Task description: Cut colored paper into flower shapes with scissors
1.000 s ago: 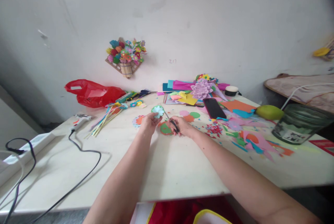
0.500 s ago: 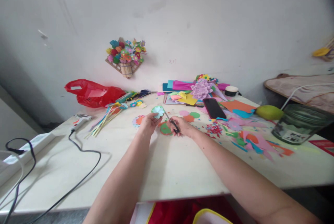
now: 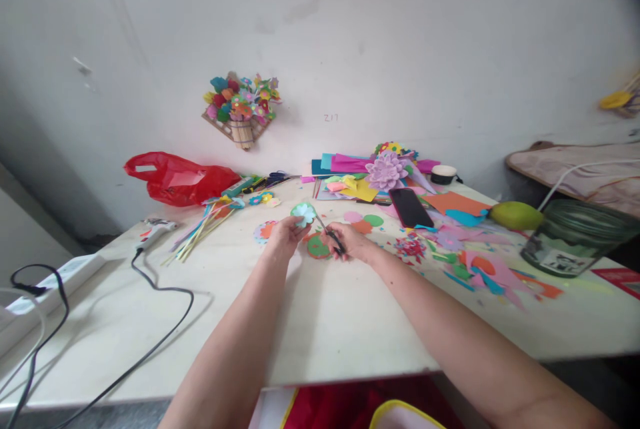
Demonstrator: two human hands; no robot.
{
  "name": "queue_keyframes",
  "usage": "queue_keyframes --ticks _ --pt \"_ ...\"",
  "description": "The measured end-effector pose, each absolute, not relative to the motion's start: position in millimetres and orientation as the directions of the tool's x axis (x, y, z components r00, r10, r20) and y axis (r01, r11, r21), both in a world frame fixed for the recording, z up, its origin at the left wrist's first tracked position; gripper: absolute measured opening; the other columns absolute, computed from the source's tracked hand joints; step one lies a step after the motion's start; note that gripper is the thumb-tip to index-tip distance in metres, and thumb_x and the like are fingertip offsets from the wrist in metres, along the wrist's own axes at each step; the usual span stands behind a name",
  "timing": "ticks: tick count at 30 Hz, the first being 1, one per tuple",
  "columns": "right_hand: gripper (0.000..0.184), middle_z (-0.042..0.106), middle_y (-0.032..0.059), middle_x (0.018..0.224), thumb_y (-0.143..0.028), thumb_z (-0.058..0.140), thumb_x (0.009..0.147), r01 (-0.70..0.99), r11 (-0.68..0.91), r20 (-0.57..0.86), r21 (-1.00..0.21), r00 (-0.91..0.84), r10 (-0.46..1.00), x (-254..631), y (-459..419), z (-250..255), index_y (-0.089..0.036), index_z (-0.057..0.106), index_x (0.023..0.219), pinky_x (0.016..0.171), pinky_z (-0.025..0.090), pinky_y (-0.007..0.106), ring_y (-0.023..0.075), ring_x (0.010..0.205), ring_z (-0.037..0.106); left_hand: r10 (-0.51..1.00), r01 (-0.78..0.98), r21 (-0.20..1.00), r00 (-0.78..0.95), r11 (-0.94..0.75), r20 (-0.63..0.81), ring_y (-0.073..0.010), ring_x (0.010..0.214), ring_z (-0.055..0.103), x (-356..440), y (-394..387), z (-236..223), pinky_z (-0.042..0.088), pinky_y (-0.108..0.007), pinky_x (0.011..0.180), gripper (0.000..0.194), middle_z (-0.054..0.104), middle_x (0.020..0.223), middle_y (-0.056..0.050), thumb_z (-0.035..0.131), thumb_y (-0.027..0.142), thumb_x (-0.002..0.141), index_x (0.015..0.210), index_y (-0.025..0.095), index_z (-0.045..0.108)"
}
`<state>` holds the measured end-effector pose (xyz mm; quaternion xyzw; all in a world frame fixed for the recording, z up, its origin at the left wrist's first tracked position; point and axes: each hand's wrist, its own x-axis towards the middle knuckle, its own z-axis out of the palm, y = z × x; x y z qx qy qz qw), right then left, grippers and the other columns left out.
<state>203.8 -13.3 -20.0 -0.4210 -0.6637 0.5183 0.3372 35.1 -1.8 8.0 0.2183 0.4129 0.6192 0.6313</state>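
Observation:
My left hand (image 3: 287,234) is closed on a light blue flower cutout (image 3: 303,215) laid over a green piece, whose rim shows behind the petals. In my right hand (image 3: 349,240) is a pair of scissors (image 3: 334,241), its dark handles in my fingers. The blades point up and left toward the edge of the flower. Beneath, on the table, lie a green cutout with an orange border (image 3: 318,247) and, left of my left hand, an orange and lilac scalloped cutout (image 3: 264,232).
Scraps (image 3: 493,269), a dark phone (image 3: 411,208) and a glass jar (image 3: 570,239) lie to the right. On the left are a glue gun (image 3: 159,234) with its cord, a power strip (image 3: 55,286), flower stems (image 3: 203,232) and a red plastic bag (image 3: 183,179).
Almost nothing differs. Both hands stay in place with the flower cutout and the scissors, shifting at most very slightly.

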Motion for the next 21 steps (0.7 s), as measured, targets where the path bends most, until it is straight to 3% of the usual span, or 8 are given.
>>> queue_keyframes --ticks 7,21 --pt "0.031 0.054 -0.0065 0.053 -0.042 0.068 0.072 0.236 0.108 0.005 -0.966 -0.401 0.916 203.1 -17.1 -15.9 -0.018 0.053 0.086 0.029 0.030 0.014 0.0070 0.038 0.051 0.964 -0.596 0.792 -0.110 0.133 -0.244 -0.0162 0.058 0.066 35.8 -0.7 7.0 0.057 -0.026 0.061 0.017 0.065 0.061 -0.005 0.055 -0.002 0.069 0.079 0.011 0.060" --pt "0.015 0.053 -0.0069 0.048 -0.025 0.057 0.075 0.219 0.051 -0.047 -0.974 -0.419 0.907 205.8 -15.6 -14.2 -0.017 0.052 0.086 0.028 0.027 0.014 0.0068 0.035 0.049 0.959 -0.593 0.790 -0.104 0.154 -0.265 -0.0172 0.061 0.067 34.8 -1.2 8.3 0.058 -0.027 0.063 0.020 0.067 0.066 -0.006 0.054 -0.002 0.069 0.083 0.011 0.060"
